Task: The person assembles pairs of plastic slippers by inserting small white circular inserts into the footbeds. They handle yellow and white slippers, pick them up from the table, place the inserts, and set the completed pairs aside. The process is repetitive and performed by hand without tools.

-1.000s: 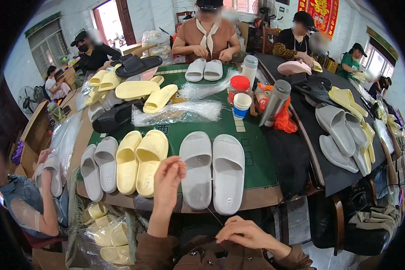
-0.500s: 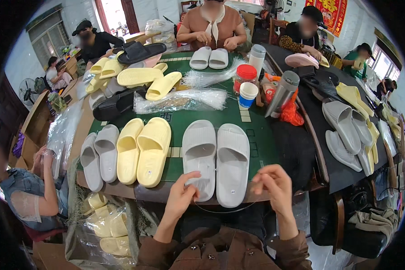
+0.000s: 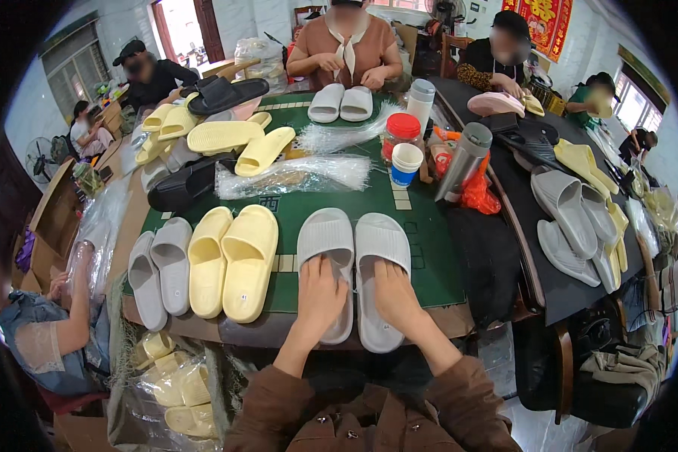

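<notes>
A pair of grey slide slippers lies side by side on the green tabletop in front of me, toes pointing away. My left hand (image 3: 321, 297) reaches into the left grey slipper (image 3: 326, 230), with its fingers bent under the strap. Inside the right grey slipper (image 3: 383, 235), my right hand (image 3: 396, 297) is tucked the same way. Both straps hide my fingertips. To the left stand a yellow slipper pair (image 3: 250, 252) and a smaller grey slipper pair (image 3: 171, 264).
Clear plastic strips (image 3: 301, 175) lie beyond the slippers, beside heaped yellow and black slides (image 3: 226, 135). A paper cup (image 3: 405, 167), red-lidded jar (image 3: 402, 135) and steel flask (image 3: 465, 162) stand right of centre. Bagged yellow slippers (image 3: 177, 384) sit low at left. Several people work around.
My hands have moved from beside the heels into the two grey slippers. The thin loop that curved below the heels no longer shows. The whole view has shifted slightly.
</notes>
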The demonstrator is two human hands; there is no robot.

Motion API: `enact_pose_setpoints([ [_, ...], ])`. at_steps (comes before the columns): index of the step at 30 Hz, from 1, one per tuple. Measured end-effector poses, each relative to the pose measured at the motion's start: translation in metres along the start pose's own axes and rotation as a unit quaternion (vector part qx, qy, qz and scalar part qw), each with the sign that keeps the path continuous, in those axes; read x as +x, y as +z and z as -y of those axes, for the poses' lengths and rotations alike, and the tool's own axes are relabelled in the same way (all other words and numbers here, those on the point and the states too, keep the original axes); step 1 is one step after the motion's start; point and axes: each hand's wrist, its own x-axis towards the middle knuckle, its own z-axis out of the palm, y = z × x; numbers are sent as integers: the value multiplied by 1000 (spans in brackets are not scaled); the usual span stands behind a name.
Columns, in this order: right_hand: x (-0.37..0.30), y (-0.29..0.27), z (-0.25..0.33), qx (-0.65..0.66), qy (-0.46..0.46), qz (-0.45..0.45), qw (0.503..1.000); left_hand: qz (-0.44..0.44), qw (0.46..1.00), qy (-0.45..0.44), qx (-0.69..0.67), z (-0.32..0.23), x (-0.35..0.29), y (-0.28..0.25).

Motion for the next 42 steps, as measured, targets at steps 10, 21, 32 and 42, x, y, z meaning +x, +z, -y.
enact_pose_setpoints([
  [10, 39, 40, -27, -120, 11, 118, 986, 198, 969, -72, -129, 20, 52, 11],
  [21, 33, 23, -3, -85, 67, 206, 973, 332, 930, -35, -152, 5, 47, -18],
  [32, 29, 53, -29, 3, 93, 62, 994, 293, 942, -41, -157, 5, 42, -2],
  [42, 33, 33, -19, 50, 125, 183, 974, 102, 993, -63, -14, -11, 27, 25],
])
